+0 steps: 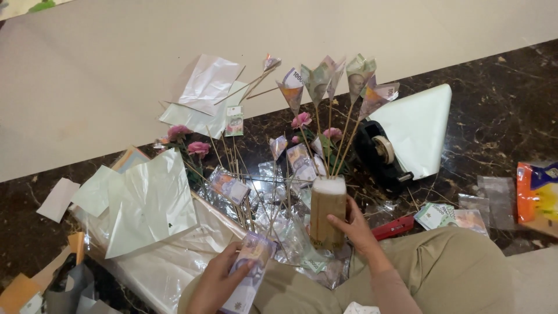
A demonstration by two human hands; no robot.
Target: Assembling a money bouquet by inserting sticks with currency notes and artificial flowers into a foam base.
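My right hand (pixel 356 228) grips the side of a tan upright holder (pixel 326 212) with a white foam top. Thin wooden sticks rise from it, each topped by a banknote folded into a cone (pixel 318 80). My left hand (pixel 220 282) holds a stack of banknotes in clear sleeves (pixel 251 273) low over my lap. More sleeved banknotes on sticks (pixel 229 187) lie just beyond the holder, among crumpled clear wrappers.
Pink artificial flowers (pixel 197 147) lie at the left and behind the sticks. A black tape dispenser (pixel 381 154) sits on pale green paper (pixel 419 125). Also here: red cutter (pixel 394 228), loose banknotes (pixel 450 216), orange packet (pixel 536 192), white paper sheets (pixel 150 203).
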